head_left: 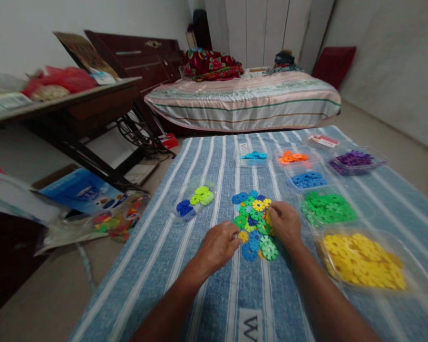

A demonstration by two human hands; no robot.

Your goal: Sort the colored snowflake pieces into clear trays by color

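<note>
Multicoloured discs form a pile on the striped cloth. Left hand pinches a yellow disc at the pile's edge; right hand curls on its right side (grip hidden). Sorting under way; next, matching tub.

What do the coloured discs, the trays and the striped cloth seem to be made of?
Discs: probably moulded plastic, going by the bright even colours and the notched flower outline; both hands rest on the pile.
Trays: likely thin clear plastic, since the contents show through and the rims catch light.
Cloth: seems woven fabric, matt, with soft blue and white stripes.
</note>
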